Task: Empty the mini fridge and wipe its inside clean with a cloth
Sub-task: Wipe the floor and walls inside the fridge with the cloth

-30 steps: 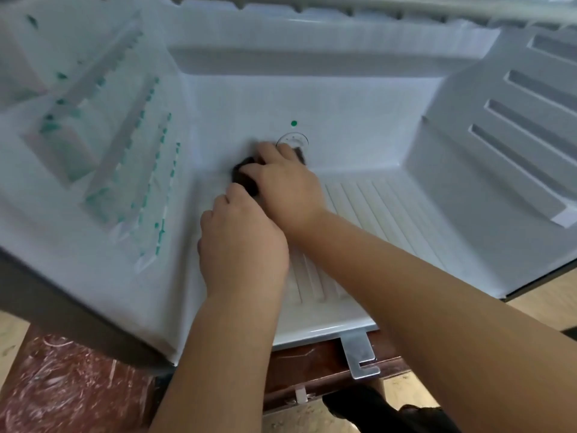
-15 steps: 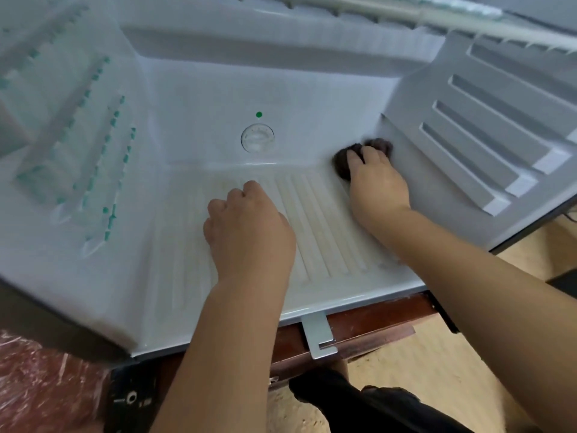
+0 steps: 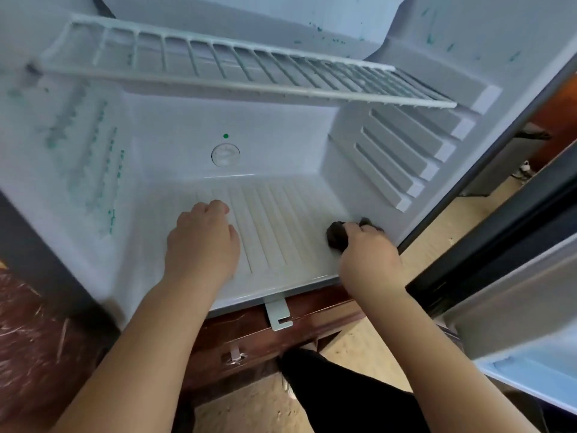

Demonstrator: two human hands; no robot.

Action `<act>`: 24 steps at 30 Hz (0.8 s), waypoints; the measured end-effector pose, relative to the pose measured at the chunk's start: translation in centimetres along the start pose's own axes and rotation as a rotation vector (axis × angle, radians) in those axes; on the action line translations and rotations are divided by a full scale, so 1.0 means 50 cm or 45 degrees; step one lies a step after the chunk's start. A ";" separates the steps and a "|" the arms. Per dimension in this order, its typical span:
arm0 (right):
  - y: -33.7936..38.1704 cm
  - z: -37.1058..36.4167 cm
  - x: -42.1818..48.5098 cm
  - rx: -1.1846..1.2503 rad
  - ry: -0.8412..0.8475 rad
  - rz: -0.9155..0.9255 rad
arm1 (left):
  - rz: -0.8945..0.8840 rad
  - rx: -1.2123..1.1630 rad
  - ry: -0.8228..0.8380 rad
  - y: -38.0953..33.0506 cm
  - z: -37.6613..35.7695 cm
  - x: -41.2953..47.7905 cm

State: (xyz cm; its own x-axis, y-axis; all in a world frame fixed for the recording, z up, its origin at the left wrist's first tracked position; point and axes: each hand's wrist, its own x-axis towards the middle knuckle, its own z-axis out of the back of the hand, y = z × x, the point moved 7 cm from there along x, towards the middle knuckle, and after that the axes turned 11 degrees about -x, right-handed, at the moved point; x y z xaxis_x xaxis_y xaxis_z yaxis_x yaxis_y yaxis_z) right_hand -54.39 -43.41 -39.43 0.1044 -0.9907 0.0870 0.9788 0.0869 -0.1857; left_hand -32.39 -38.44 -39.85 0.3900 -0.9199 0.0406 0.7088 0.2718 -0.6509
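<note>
Two bare hands reach into an open mini fridge point(image 3: 175, 145) seen from above. The left hand point(image 3: 203, 242), at about eight o'clock in the view, rests on the ribbed white floor point(image 3: 281, 220) with its fingers curled under, holding nothing. The right hand point(image 3: 368, 257), at about four o'clock, grips a dark bunched cloth point(image 3: 338, 234) pressed against the floor's front right corner, where it meets the right wall. A white wire shelf point(image 3: 249, 70) spans the top of the view at twelve o'clock. On the back wall, towards eleven o'clock, sits a round dial point(image 3: 225, 155) with a green dot point(image 3: 225, 136) just above it. Green smears point(image 3: 109, 189) mark the left wall at nine o'clock. The open door point(image 3: 515, 307) stands at three to four o'clock. A small metal bracket point(image 3: 278, 314) hangs below the front edge at six o'clock.
</note>
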 end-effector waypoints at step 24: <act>0.385 0.011 0.160 0.680 -0.262 0.740 | -0.322 0.116 -0.153 0.055 0.028 -0.090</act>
State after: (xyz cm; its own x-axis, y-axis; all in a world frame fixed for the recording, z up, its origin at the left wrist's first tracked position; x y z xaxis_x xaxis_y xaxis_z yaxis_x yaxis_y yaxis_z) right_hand -34.63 -49.60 -41.76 0.6007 -0.7377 0.3082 0.7051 0.6706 0.2307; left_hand -31.36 -33.14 -40.77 0.2575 -0.9230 0.2860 0.8401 0.0676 -0.5381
